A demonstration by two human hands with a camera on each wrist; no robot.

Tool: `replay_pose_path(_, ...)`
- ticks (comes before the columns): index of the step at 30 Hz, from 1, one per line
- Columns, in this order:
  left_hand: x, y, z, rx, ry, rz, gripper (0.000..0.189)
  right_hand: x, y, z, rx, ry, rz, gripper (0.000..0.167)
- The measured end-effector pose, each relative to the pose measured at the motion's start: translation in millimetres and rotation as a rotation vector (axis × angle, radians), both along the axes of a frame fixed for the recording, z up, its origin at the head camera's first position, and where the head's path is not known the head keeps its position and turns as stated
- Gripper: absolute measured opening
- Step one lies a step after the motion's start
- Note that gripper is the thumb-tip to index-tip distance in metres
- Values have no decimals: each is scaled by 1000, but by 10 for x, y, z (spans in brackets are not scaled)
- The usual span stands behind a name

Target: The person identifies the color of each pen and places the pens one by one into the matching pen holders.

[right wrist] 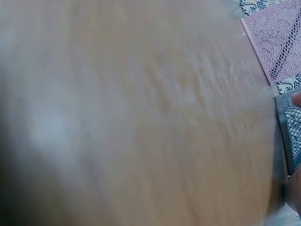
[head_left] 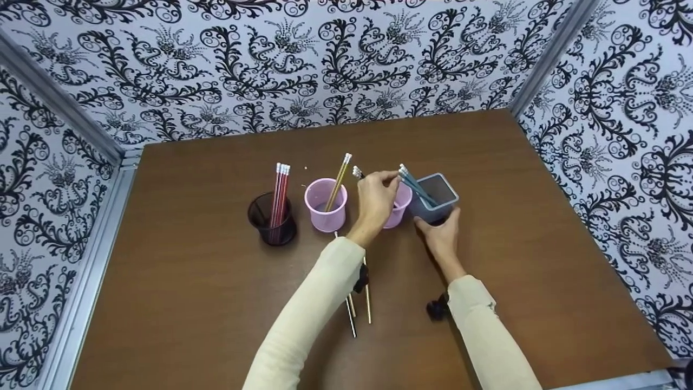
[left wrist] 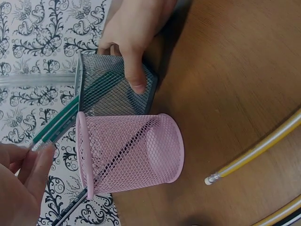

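Observation:
My left hand (head_left: 376, 197) pinches the white-eraser ends of several green pencils (head_left: 416, 187), which lean in a grey square mesh pencil holder (head_left: 429, 213). Around the near side of that holder, my right hand (head_left: 443, 238) grips with its thumb and fingers. Right beside it stands a pink mesh cup (left wrist: 117, 157), partly hidden by my left hand in the head view. Black pencils (left wrist: 123, 149) slant inside this cup. In the right wrist view only a little of the right hand (right wrist: 295, 190) shows at the edge, by the holder's base.
Left of my hands, a second pink cup (head_left: 327, 221) holds yellow pencils (head_left: 339, 180). Farther left, a black mesh cup (head_left: 279, 236) holds red pencils (head_left: 280, 189). Loose yellow and black pencils (head_left: 368, 303) lie on the brown table (head_left: 189, 281) under my left forearm. Patterned walls (head_left: 216, 65) surround the table.

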State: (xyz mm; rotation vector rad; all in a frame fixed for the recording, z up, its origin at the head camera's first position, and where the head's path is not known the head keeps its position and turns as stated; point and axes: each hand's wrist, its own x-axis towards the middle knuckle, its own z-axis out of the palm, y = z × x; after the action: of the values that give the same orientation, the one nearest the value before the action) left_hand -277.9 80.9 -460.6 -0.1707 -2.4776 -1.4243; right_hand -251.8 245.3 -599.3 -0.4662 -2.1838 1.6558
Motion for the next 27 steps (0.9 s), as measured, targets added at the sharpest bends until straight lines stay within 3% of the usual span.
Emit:
replay_pose_path(4, 15, 12, -3, -31, -19, -45, 19, 7, 27, 12, 7, 3, 0, 87)
replay_pose_path(8, 42, 8, -17, -57, 10, -86, 25, 6, 40, 13, 18, -15, -9, 87)
replay_pose_path(14, 163, -172, -104, -55, 75, -56, 31, -11, 17, 4, 34, -41, -14, 88)
replay_pose_path(18, 288, -410, -237, -32, 210, 25, 24, -8, 2, -2, 29, -41, -11, 88)
replay_pose_path(21, 378, -587, -370, 6, 274, 146, 24, 1, 1, 8, 17, -32, -15, 87)
replay_pose_path(24, 466, -735, -498, 60, 239, 263, 39, 3, 6, 24, -2, -2, -21, 86)
replay_pose_path(27, 555, -882, -618, 94, 146, 315, 56, 18, -17, 21, -13, 3, -20, 85)
